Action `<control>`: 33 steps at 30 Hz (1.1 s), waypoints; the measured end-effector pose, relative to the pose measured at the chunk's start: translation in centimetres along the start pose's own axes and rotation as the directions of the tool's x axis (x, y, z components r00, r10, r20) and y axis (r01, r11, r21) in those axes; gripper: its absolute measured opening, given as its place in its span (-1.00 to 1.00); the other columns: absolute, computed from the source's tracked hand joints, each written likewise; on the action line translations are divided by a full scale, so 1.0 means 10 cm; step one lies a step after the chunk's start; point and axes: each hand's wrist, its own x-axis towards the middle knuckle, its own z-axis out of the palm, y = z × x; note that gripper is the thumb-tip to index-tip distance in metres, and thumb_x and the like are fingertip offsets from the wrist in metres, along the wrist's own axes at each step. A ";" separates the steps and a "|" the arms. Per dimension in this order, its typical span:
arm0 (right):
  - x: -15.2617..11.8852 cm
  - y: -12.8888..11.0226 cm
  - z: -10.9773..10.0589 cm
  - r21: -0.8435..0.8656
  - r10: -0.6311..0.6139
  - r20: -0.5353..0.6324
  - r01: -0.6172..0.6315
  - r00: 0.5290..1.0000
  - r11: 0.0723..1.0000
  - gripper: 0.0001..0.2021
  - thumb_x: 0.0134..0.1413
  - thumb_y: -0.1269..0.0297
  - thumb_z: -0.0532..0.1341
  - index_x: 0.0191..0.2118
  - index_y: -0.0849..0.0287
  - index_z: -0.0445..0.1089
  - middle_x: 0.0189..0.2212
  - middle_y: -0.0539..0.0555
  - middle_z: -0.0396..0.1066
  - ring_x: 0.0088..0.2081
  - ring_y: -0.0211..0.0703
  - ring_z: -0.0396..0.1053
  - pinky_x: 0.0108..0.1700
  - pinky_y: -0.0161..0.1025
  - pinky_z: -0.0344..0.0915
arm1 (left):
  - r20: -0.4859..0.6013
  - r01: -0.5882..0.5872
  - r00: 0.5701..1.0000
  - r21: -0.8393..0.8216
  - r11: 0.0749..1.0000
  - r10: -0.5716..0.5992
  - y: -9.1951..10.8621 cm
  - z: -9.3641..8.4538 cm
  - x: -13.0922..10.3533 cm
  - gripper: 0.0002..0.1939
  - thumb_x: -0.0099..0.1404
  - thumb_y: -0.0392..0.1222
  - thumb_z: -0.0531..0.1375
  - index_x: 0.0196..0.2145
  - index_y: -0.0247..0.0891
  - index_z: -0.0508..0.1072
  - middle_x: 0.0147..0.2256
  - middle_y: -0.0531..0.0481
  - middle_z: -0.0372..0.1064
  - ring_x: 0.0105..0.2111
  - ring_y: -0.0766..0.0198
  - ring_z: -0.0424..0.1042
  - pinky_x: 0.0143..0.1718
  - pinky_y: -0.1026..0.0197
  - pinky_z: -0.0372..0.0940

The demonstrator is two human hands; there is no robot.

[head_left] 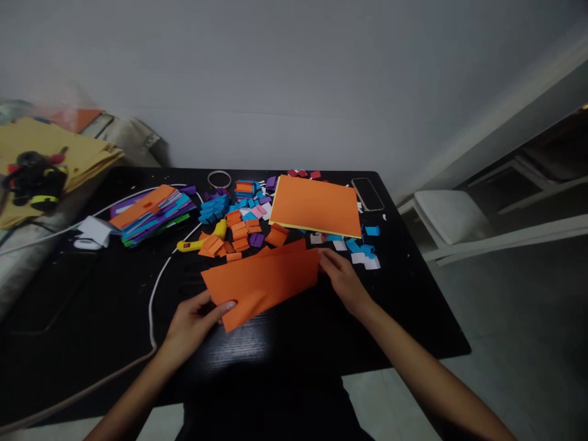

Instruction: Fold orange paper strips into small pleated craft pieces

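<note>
An orange sheet of paper point(266, 278) is held up over the near part of the black table, tilted and slightly buckled near its lower left corner. My left hand point(195, 321) pinches that corner, thumb on top and fingers underneath. At the sheet's right end, my right hand point(342, 278) grips the edge between thumb and fingers. Behind the sheet lie small folded orange paper pieces point(240, 231), with blue folded pieces point(214, 209) beside them. A stack of orange paper point(316, 205) with a yellow edge rests beyond my right hand.
On the black table point(114, 300) a white cable point(153, 312) runs along the left. Colored paper strips point(156, 214) are piled there, near a yellow-handled tool point(190, 245). A tape roll point(219, 179) and a phone point(367, 194) lie farther back. A white stool point(450, 217) stands right.
</note>
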 end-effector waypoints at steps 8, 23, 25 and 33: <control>-0.10 -0.02 -0.04 0.188 0.177 0.192 -0.214 0.965 0.959 -0.57 -0.04 0.14 0.51 -0.02 0.08 0.54 -0.06 0.10 0.61 -0.02 -0.02 0.56 0.13 -0.08 0.40 | -0.177 -0.043 0.984 -0.083 0.996 0.028 0.07 0.08 0.03 -0.47 0.10 0.23 0.44 -0.63 -0.24 0.40 -0.59 0.08 0.33 -0.53 0.31 0.28 -0.48 0.30 0.24; -0.30 -0.16 0.05 0.014 0.142 0.422 -0.163 0.896 0.987 -0.81 -0.01 0.25 0.46 -0.23 0.13 0.62 -0.38 0.05 0.60 -0.33 -0.04 0.56 -0.27 -0.11 0.54 | -0.215 -0.033 0.976 -0.323 0.946 -0.040 0.06 0.12 0.16 -0.46 0.25 0.35 0.31 -0.44 -0.25 0.52 -0.47 0.01 0.46 -0.43 0.20 0.43 -0.41 0.22 0.36; -0.28 -0.18 0.06 0.034 0.033 0.347 -0.048 0.937 0.998 -0.79 -0.09 0.29 0.51 -0.26 0.11 0.62 -0.35 0.02 0.61 -0.28 -0.04 0.56 -0.13 -0.06 0.54 | -0.126 0.014 0.989 -0.431 0.902 -0.075 0.09 0.13 0.19 -0.48 0.23 0.34 0.32 -0.31 -0.24 0.58 -0.41 -0.04 0.55 -0.36 0.11 0.52 -0.34 0.14 0.45; -0.21 -0.01 -0.02 -0.029 -0.038 0.240 0.046 0.970 0.999 -0.58 -0.03 0.15 0.51 -0.04 0.16 0.55 -0.08 0.14 0.63 -0.06 0.09 0.59 0.00 -0.01 0.51 | 0.080 0.193 0.981 -0.487 0.852 -0.177 0.33 0.04 0.19 -0.58 0.03 0.04 0.49 -0.23 -0.29 0.65 -0.24 -0.14 0.65 -0.28 0.01 0.62 -0.18 0.03 0.54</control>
